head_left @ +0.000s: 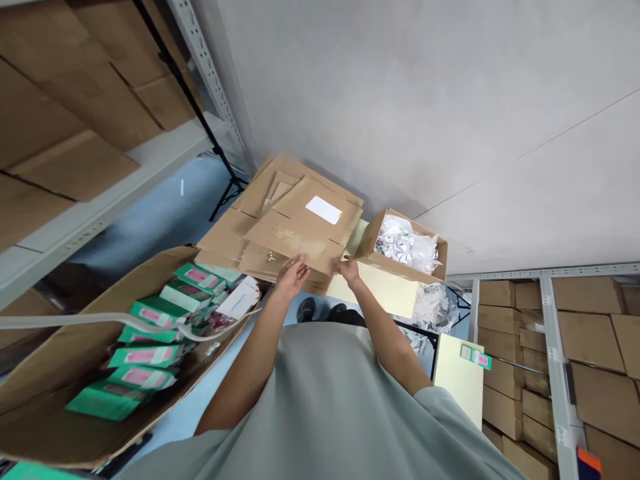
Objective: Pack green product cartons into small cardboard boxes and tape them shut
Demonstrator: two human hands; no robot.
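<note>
Left hand (294, 275) and right hand (349, 270) both gripping near edge of flattened cardboard stack (300, 223); sheets seeming light, stiff, likely sliding apart; pinching whole edge looking safest

**A stockroom, stacked for packing**

This is a storeroom or small warehouse. At 10 o'clock a grey steel rack (100, 200) of slotted uprights carries plain brown cartons (75, 80). A second rack (555, 373) at 4 o'clock is filled shelf upon shelf with more cartons of the same kind. At 8 o'clock a big open carton (50, 400) holds many identical green retail boxes (145, 357), goods in bulk rather than on display. At 12 o'clock lies a stack of flat cardboard (295, 227), the top sheet bearing a white shipping label (324, 209). Just beside it, at 1 o'clock, a small box (405, 243) is heaped with silvery packets. The wall (425, 100) is bare grey and the floor (160, 213) plain blue.
</note>
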